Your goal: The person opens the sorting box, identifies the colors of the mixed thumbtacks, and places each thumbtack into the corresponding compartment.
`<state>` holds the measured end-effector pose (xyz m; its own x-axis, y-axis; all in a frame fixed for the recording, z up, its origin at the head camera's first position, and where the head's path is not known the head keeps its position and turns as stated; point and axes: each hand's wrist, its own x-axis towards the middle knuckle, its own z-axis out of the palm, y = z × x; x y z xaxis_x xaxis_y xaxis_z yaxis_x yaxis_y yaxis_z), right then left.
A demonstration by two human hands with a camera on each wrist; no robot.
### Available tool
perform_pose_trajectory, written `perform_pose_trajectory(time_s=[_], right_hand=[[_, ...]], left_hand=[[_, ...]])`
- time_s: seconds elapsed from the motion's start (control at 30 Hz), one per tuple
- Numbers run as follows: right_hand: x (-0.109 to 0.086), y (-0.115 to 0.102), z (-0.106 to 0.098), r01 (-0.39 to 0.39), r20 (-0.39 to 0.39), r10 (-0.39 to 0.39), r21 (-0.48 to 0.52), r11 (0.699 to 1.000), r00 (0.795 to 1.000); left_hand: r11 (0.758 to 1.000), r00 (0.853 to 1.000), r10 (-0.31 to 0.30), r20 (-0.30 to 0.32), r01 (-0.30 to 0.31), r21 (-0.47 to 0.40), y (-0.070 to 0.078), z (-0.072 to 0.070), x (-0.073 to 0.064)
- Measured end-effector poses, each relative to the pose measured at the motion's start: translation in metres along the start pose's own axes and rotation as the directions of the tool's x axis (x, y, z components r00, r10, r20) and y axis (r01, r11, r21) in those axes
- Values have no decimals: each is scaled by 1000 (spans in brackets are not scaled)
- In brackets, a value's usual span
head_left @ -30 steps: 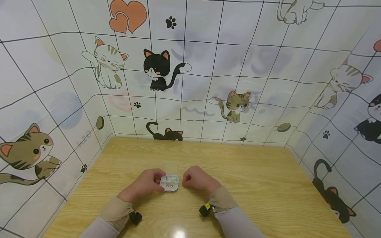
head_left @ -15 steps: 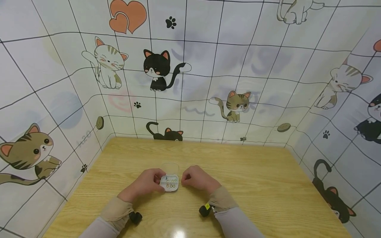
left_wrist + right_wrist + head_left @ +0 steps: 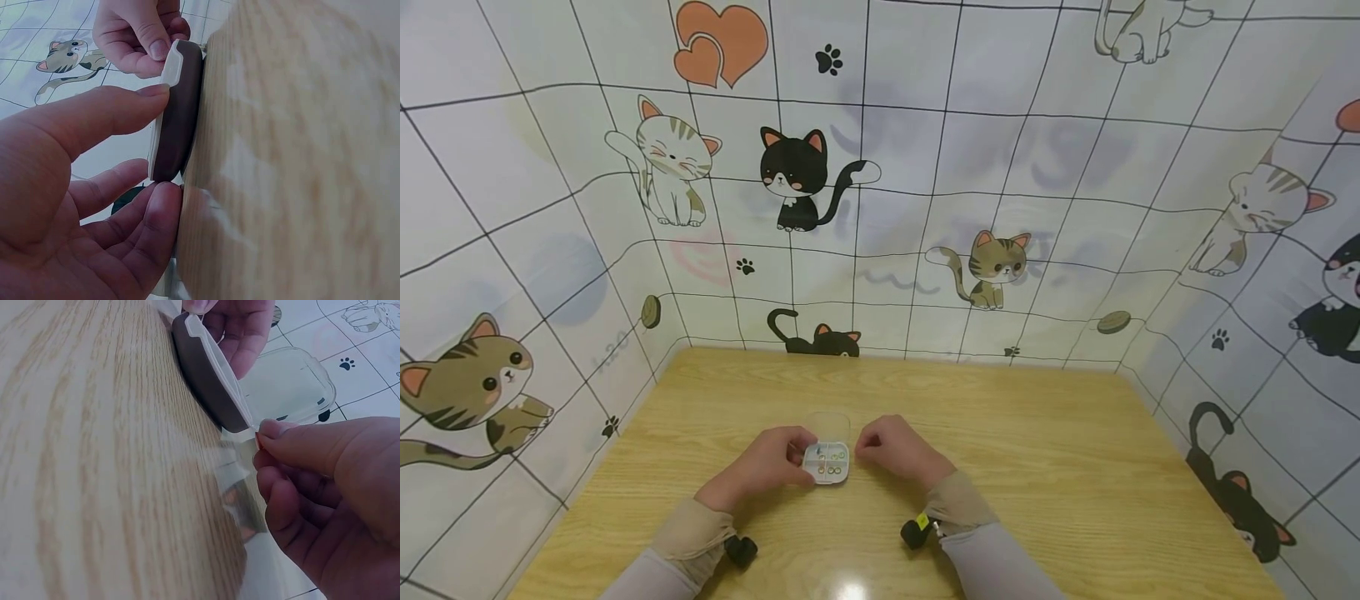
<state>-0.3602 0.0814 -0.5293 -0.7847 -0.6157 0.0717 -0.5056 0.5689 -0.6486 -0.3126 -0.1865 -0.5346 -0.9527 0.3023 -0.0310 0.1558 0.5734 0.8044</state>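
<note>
A small compartment box (image 3: 827,473) lies on the table with its clear lid (image 3: 831,427) flipped open to the far side. Its inside is white and divided; several tiny ring-shaped pieces (image 3: 835,457) sit in the sections. Seen from the side, the outer shell (image 3: 182,119) is dark brown. My left hand (image 3: 772,457) holds the box at its left side, thumb at the near corner and fingers at the far one. Just right of the box, my right hand (image 3: 898,450) pinches a tiny orange-red piece (image 3: 258,441) between thumb and index finger; most of it is hidden by the fingertips.
The wood-grain table (image 3: 1037,475) is enclosed at the back and sides by a white cat-print sheet (image 3: 910,167). Small black devices (image 3: 741,551) are strapped at both wrists.
My right hand has shifted slightly left, nearer the box. The left hand and the box stay in place, while the head view tilts very slightly.
</note>
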Motion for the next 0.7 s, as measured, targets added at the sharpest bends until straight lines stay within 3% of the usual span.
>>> perform_pose_trajectory(time_s=[0.2, 0.43, 0.6, 0.7], right_hand=[[2, 6, 2, -23, -66, 24, 22, 999, 998], [3, 13, 5, -75, -140, 95, 140, 987, 986], [4, 18, 8, -136, -181, 200, 313, 940, 963], [5, 21, 10, -135, -201, 241, 430, 893, 950]], left_hand=[[1000, 1000, -15, -1, 15, 0, 0, 1, 0], [1000, 1000, -8, 0, 8, 3, -1, 1, 0], [1000, 1000, -10, 0, 10, 10, 0, 0, 0], [1000, 1000, -11, 2, 11, 8, -1, 1, 0]])
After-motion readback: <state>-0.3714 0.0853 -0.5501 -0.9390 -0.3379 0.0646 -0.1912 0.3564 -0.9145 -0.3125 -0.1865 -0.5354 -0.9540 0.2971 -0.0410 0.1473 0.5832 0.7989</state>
